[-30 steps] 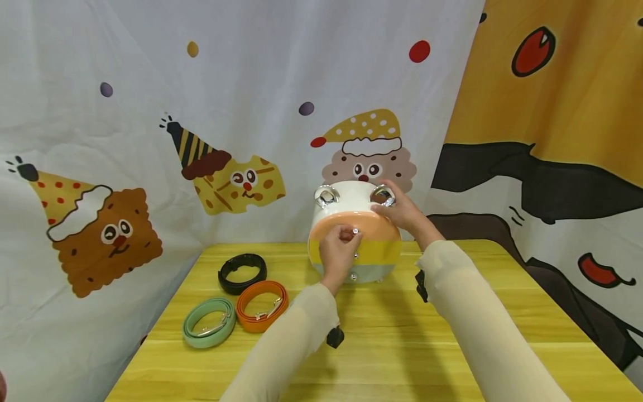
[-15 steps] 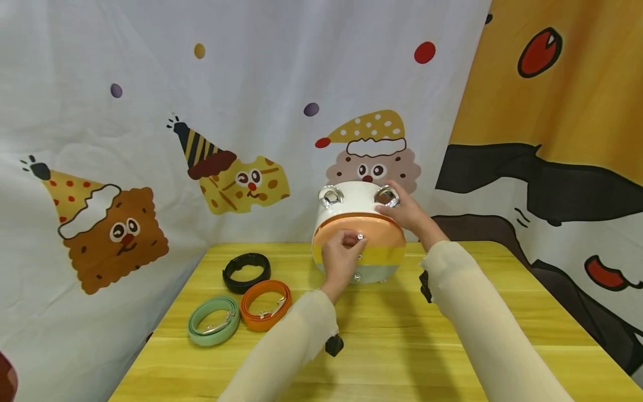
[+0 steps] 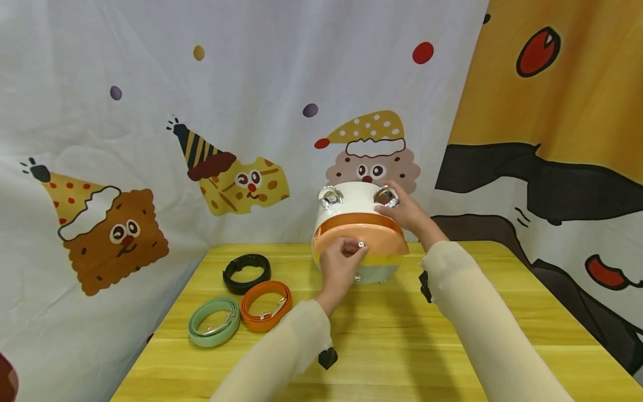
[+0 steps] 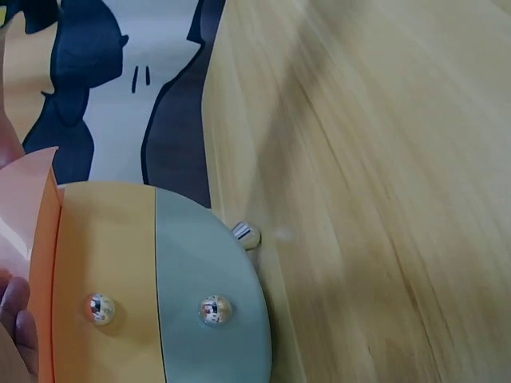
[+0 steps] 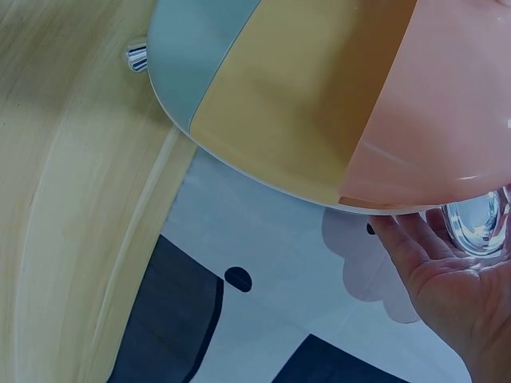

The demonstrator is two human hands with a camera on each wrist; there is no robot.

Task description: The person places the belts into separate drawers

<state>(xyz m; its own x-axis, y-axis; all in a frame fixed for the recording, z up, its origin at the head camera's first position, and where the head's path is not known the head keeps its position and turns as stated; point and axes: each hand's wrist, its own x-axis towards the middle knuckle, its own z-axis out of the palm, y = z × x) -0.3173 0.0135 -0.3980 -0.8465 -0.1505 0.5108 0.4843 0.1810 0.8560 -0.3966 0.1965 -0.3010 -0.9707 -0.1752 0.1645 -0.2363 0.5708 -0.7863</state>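
A small rounded drawer chest [image 3: 354, 196] with a white shell stands at the back of the table, two silver rings on its top. Its front has an orange drawer [image 3: 384, 237], a yellow drawer [image 4: 104, 239] and a grey-green drawer [image 4: 211, 259], each with a silver ball knob. My left hand [image 3: 337, 267] pinches the knob [image 3: 361, 245] of the orange drawer, which juts out and leaves a gap under the shell. With thumb and fingers, my right hand [image 3: 408, 213] grips the right silver ring [image 5: 477, 225], steadying the top corner.
Left of the chest lie a coiled black belt [image 3: 224, 275], an orange belt [image 3: 248, 322] and a mint green belt [image 3: 193, 330] on the wooden table [image 3: 382, 357]. A printed cloth [image 3: 251, 128] hangs right behind the table.
The orange drawer has slid out toward me, with my left hand drawing back on its knob. A dark orange interior strip now shows above it. My right hand keeps its hold on the ring.
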